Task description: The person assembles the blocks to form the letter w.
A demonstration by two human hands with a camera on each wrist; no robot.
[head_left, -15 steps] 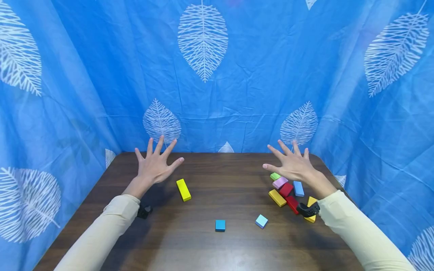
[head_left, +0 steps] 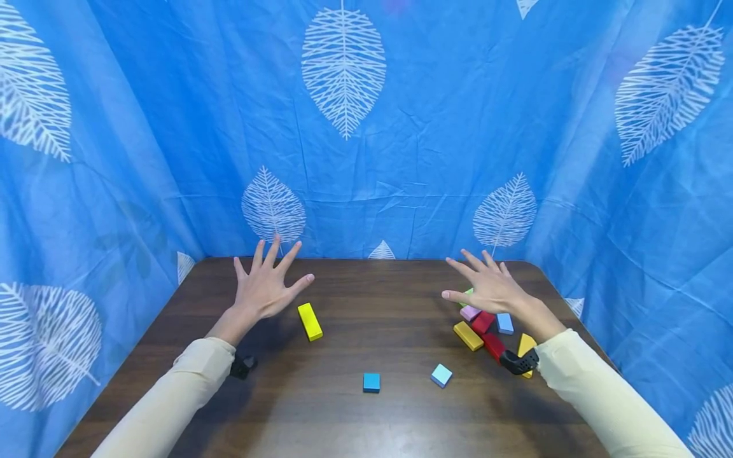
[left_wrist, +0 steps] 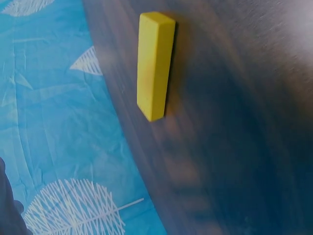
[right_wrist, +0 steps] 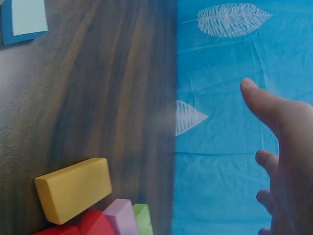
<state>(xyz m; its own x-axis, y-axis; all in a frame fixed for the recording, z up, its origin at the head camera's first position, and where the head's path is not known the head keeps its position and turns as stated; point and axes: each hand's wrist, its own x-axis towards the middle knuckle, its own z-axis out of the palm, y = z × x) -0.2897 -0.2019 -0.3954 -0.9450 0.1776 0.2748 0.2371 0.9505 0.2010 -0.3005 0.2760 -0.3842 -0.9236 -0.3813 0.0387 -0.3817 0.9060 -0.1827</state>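
Fingers (head_left: 290, 256) splayed, left hand (head_left: 261, 290) outstretched, right hand (head_left: 492, 287) likewise

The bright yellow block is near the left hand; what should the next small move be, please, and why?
Perhaps lower the left hand toward the bright yellow block, which lies apart from other blocks; the spread hand is empty.

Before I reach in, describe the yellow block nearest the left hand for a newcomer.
On the brown table, find the left hand. Just below its thumb in the head view lies a long, bright yellow block. It lies alone; the deeper-yellow blocks sit among others near the right hand.
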